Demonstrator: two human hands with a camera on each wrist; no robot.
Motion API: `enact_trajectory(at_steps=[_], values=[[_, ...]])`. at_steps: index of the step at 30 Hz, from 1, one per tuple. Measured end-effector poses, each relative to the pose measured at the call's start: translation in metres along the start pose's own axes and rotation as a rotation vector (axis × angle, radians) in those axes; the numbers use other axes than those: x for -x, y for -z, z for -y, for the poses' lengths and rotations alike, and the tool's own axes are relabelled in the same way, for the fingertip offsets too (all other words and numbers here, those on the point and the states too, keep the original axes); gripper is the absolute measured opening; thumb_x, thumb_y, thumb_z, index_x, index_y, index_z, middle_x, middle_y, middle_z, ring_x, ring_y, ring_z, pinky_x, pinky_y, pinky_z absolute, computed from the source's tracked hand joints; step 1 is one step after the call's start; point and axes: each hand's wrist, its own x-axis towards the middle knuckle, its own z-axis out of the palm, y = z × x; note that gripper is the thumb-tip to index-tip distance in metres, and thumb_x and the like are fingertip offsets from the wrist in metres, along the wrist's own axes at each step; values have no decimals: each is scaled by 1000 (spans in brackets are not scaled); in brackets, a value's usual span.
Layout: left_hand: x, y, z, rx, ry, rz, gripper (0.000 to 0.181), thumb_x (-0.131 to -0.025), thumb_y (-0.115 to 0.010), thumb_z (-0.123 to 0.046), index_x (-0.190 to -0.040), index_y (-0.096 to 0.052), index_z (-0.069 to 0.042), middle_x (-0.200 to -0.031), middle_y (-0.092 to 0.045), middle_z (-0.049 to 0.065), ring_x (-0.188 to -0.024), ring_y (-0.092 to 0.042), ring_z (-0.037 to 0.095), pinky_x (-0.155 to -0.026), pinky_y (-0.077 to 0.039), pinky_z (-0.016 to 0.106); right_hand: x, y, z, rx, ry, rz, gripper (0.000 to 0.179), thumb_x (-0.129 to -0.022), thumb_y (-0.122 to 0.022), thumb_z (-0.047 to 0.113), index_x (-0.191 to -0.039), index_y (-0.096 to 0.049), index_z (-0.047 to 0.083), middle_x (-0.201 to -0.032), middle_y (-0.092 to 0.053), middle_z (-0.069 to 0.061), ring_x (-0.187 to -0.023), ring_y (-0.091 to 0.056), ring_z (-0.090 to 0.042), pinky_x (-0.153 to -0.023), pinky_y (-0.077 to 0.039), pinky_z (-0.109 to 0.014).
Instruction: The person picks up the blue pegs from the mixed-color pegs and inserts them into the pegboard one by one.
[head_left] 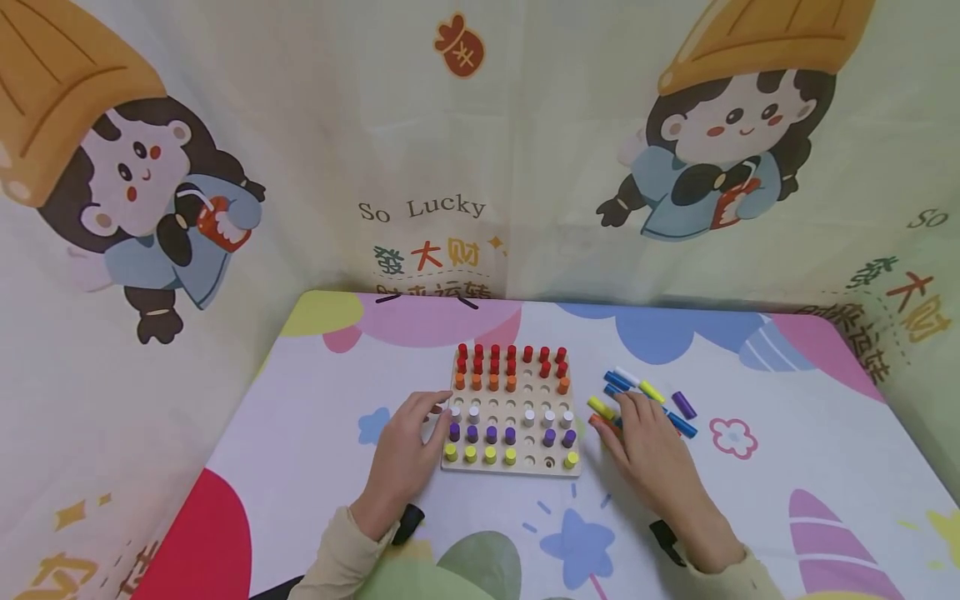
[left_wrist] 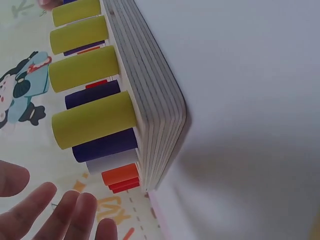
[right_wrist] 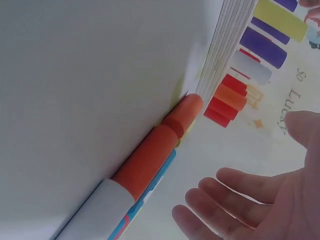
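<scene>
A wooden pegboard [head_left: 517, 471] stands mid-table with rows of red pegs [head_left: 495, 352], orange pegs [head_left: 493, 382], white pegs [head_left: 529, 418], purple pegs [head_left: 491, 434] and yellow pegs [head_left: 490, 455]; some holes are bare. My left hand [head_left: 401, 446] is at the board's left edge, fingers loosely bent and holding nothing. Over the loose pegs on the right hovers my right hand [head_left: 651, 446], partly hiding them. Its fingers [right_wrist: 240, 185] are spread in the right wrist view, with no peg between them. An orange peg [right_wrist: 150, 155] lies below, in line with a white peg [right_wrist: 97, 212].
Around the right hand lie a loose purple peg [head_left: 684, 405], a blue peg [head_left: 682, 422] and a yellow peg [head_left: 600, 407]. The tablecloth [head_left: 300, 425] has printed shapes. A printed curtain [head_left: 555, 167] hangs behind the table.
</scene>
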Motion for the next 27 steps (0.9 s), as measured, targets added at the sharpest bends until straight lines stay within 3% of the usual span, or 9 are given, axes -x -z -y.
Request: enact_trajectory(at_steps=[10,27], values=[[-6,-2,3,145,110,43,29,-95,-66,-14,-124,-67,-11,-117,-67,2,-93,-63,12,-82,-57,34,-4,1,-7,0,-28,15,43,-92,-69,21,-120,-55,-9,-118,-57,-25,-110,-55,-41,-91,-51,-56],[-16,-6,17,210,149,116,26,-95,-66,-14,-121,-68,-10,-109,-69,2,-92,-66,15,-81,-57,33,-6,-1,-15,-1,-14,58,30,-85,-75,3,-111,-64,-7,-105,-61,-19,-99,-57,-34,-88,-54,-49]])
